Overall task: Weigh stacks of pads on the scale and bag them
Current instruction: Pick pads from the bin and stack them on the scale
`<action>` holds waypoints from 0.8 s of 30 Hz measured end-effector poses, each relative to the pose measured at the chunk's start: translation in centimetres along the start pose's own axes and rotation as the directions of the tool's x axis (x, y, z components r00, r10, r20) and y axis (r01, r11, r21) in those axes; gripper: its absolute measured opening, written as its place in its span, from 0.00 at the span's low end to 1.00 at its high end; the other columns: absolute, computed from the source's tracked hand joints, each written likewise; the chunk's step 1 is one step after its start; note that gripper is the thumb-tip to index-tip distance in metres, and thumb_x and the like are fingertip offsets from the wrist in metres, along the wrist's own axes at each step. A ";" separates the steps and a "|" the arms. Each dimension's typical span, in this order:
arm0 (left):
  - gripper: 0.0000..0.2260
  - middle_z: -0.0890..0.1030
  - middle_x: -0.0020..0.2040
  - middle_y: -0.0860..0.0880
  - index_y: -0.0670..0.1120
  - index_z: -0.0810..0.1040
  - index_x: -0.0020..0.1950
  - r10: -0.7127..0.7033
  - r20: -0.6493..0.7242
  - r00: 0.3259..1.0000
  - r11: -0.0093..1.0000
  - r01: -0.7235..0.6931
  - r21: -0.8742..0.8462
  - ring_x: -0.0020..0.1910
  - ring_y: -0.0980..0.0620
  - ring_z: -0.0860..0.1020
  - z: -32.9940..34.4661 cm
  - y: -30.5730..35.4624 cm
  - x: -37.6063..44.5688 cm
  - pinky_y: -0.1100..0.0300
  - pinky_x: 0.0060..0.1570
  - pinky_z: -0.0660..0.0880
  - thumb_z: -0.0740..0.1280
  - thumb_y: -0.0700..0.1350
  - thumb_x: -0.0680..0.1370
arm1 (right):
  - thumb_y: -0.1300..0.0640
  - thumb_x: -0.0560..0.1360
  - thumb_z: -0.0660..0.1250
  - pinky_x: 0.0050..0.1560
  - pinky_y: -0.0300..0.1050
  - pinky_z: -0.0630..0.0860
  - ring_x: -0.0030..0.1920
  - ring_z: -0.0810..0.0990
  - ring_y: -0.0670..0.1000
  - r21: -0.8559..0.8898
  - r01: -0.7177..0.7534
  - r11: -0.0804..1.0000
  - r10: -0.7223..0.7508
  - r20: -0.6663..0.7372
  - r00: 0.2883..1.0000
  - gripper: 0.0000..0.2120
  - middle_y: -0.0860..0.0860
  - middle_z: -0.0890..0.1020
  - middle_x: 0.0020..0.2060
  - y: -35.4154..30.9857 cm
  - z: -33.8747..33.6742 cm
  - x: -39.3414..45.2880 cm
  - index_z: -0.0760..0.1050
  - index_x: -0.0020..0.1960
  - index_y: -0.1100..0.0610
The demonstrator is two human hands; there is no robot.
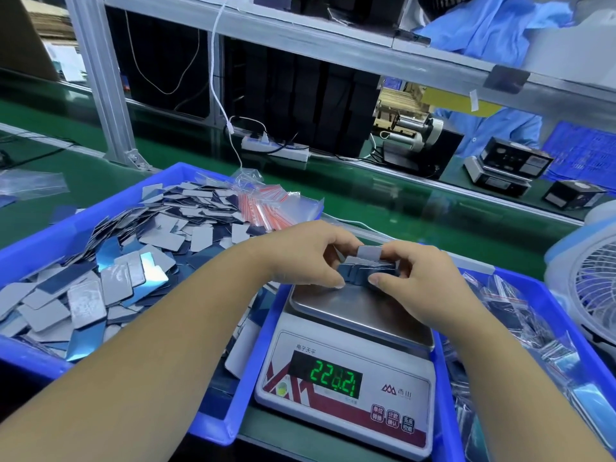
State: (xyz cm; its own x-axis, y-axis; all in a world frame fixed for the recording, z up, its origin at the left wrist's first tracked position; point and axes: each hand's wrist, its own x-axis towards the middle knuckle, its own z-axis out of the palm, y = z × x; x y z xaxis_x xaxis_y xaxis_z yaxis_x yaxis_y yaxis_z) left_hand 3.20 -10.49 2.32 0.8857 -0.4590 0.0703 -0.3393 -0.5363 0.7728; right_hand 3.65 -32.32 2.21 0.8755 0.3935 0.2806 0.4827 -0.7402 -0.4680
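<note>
Head view: left blue bin [30,248] full of loose pads, scale [346,371] on the green surface [383,195] between it and the right bin [546,295] of bagged pads. Left hand [300,258] and right hand [423,278] both curl their fingers round a pad stack [363,268] over the scale pan; display reads 224.21, one digit unclear.

This is looking like a factory packing line. A green-topped counter [383,195] is running under an aluminium-framed shelf [300,31], blue plastic bins [100,208] are sitting heaped with loose grey and blue pads [160,228] and small zip bags [266,208], and a digital scale [346,368] is glowing green. Beyond, a person in a blue work coat [493,128] is standing by more scales.
</note>
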 end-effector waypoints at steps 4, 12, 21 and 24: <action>0.12 0.83 0.46 0.64 0.63 0.82 0.57 -0.021 -0.151 0.988 0.999 0.014 -0.049 0.42 0.65 0.79 0.5 0.1 0.3 0.70 0.42 0.74 0.68 0.46 0.78 | 0.55 0.70 0.76 0.35 0.27 0.67 0.34 0.74 0.35 0.011 -0.015 1.000 0.015 -0.011 1.000 0.12 0.27 0.76 0.31 0.2 0.0 0.0 0.76 0.39 0.41; 0.05 0.81 0.35 0.59 0.55 0.87 0.42 0.065 -0.365 0.929 0.997 -0.071 -0.002 0.32 0.64 0.75 1.6 0.1 1.5 0.72 0.34 0.70 0.73 0.47 0.77 | 0.54 0.69 0.76 0.37 0.26 0.66 0.37 0.74 0.33 -0.008 0.010 1.000 -0.010 0.002 1.000 0.13 0.30 0.78 0.34 -0.4 0.5 -0.1 0.74 0.41 0.39; 0.07 0.79 0.32 0.67 0.57 0.84 0.40 -0.176 -0.240 0.955 0.971 0.208 0.118 0.33 0.70 0.75 -0.2 -1.3 0.7 0.76 0.31 0.68 0.71 0.48 0.77 | 0.52 0.73 0.73 0.41 0.24 0.64 0.43 0.74 0.34 -0.018 -0.033 0.999 0.033 0.030 0.999 0.08 0.35 0.79 0.42 -0.5 1.0 -0.1 0.76 0.46 0.41; 0.10 0.81 0.40 0.68 0.53 0.85 0.51 -0.152 -0.238 0.959 0.963 0.198 0.182 0.42 0.70 0.77 0.0 -0.6 0.5 0.75 0.43 0.72 0.65 0.44 0.79 | 0.53 0.73 0.73 0.41 0.23 0.66 0.43 0.73 0.29 -0.008 -0.046 0.999 0.046 0.022 0.999 0.09 0.33 0.79 0.40 -0.5 0.9 -0.1 0.76 0.45 0.40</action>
State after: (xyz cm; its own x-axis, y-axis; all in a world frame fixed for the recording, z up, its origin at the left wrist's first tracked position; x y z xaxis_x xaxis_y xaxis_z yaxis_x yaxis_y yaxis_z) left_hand 3.81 -10.38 1.83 0.9766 -0.1902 0.1002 -0.2094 -0.7360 0.6438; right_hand 3.34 -31.47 1.65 0.8971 0.3710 0.2401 0.4418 -0.7621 -0.4734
